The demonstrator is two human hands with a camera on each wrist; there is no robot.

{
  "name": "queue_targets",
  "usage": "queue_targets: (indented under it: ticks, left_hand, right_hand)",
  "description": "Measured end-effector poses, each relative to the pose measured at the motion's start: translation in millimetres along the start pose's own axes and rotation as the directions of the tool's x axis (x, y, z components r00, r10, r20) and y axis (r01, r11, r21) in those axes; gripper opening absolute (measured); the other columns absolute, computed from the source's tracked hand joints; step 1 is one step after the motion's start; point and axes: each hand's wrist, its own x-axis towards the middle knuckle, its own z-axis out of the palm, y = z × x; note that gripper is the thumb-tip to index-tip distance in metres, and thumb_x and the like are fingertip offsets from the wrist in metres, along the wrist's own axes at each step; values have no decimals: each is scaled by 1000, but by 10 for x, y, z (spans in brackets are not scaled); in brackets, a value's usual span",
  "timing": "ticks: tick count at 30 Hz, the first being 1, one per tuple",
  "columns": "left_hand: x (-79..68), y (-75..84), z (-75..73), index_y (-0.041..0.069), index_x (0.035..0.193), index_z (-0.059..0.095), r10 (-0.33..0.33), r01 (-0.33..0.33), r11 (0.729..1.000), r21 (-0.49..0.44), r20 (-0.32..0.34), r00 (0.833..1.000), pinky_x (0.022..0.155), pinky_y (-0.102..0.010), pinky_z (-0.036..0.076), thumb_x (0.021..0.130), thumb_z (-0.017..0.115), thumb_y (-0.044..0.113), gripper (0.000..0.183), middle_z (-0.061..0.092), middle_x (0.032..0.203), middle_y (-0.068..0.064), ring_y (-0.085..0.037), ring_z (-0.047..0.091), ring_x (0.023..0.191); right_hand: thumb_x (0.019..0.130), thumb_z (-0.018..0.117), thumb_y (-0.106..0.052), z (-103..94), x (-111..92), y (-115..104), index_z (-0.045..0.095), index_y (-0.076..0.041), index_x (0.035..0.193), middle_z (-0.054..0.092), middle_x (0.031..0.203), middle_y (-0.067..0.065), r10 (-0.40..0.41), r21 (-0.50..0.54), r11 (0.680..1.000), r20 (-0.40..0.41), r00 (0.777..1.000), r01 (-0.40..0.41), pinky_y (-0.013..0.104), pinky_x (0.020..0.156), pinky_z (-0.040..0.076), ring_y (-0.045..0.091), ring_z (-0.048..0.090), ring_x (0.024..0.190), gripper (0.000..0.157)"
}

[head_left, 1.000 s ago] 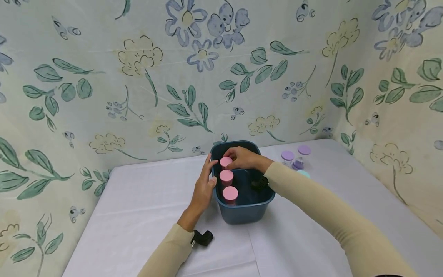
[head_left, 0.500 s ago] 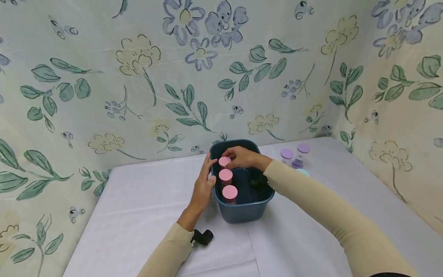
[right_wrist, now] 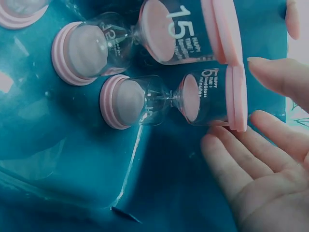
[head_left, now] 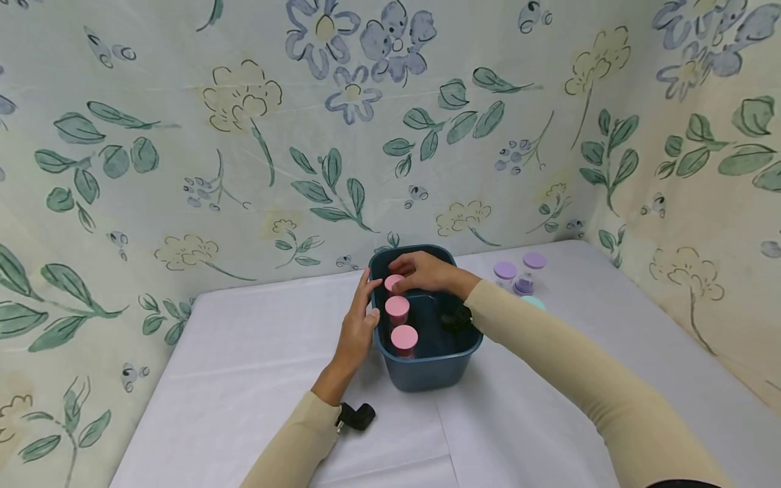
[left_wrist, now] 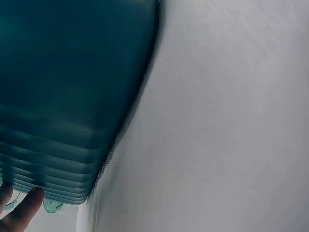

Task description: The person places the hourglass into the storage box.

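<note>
White-draped desk (head_left: 244, 379), smooth apart from fold lines. Nearest on it: the left forearm in a beige sleeve (head_left: 299, 437), black wrist camera (head_left: 357, 416) strapped at its cuff. Left hand (head_left: 356, 325) steadies the blue tub (head_left: 428, 373) from the left, fingers extended along the outer wall, thumb at the rim.

Inside the tub, three pink-capped hourglasses form a row down the left side: front one (head_left: 405, 337) closest, middle one (head_left: 397, 309) behind it, rear one (head_left: 390, 282) toward the far left corner. All upright; right wrist view reads "15" on two of them.

Change noted: half a second ago the right hand (head_left: 430, 273) pinched the rear cap; now its fingers have spread and lifted off, thumb just beside the cap. Contact with the glass: cannot tell. The hourglass appears to stand unaided, so I judge this placement done, or nearly so, and the pink row set.

Farther, right of the tub: two purple-capped hourglasses (head_left: 505, 270) outside on the cloth, plus a teal cap (head_left: 533, 303) mostly hidden by the right sleeve (head_left: 549, 339). Backdrop beyond: floral fabric (head_left: 366, 176).
</note>
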Motion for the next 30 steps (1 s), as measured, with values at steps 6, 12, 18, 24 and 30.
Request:
queue_targets:
  ticks: [6,12,18,24,30]
  left_hand:
    - [-5,13,6,8,147,35,8,-8,1000,-21,2,1000,109,-62,22,96,35,15,52,12,161,-7,-27,13,147]
    - [-3,129,-1,1,146,35,-16,17,999,-31,19,1000,109,-61,23,94,36,5,52,13,160,-15,-33,14,146]
    - [-5,61,28,7,147,34,-14,14,1000,-1,9,1000,108,-61,25,95,36,9,53,12,161,-10,-29,15,147]
    - [-3,-37,23,17,148,34,14,-14,1000,7,-1,1000,109,-60,24,98,35,20,51,12,162,1,-21,14,147]
    - [1,-32,3,16,148,34,32,-32,999,7,-12,999,110,-61,22,97,34,21,51,12,162,2,-21,14,147]
  right_hand:
    - [87,69,-24,-16,-34,-8,54,-6,133,58,134,11,6,50,999,-34,999,-5,41,99,46,25,56,121,52]
    - [87,70,-26,-35,-83,-35,52,-6,135,58,133,12,13,85,996,-55,998,-8,43,99,45,27,56,121,54]
    - [87,69,-29,-96,-143,-76,52,-9,135,58,133,11,10,103,995,-79,997,-1,45,101,44,27,55,122,55]
    - [90,66,-28,-214,-238,-137,52,-9,136,58,133,11,-21,149,988,-90,996,35,47,102,43,26,55,122,52]
    - [90,67,-30,-348,-365,-191,53,-13,135,59,132,6,-57,186,979,-121,991,79,47,101,43,23,55,121,51]
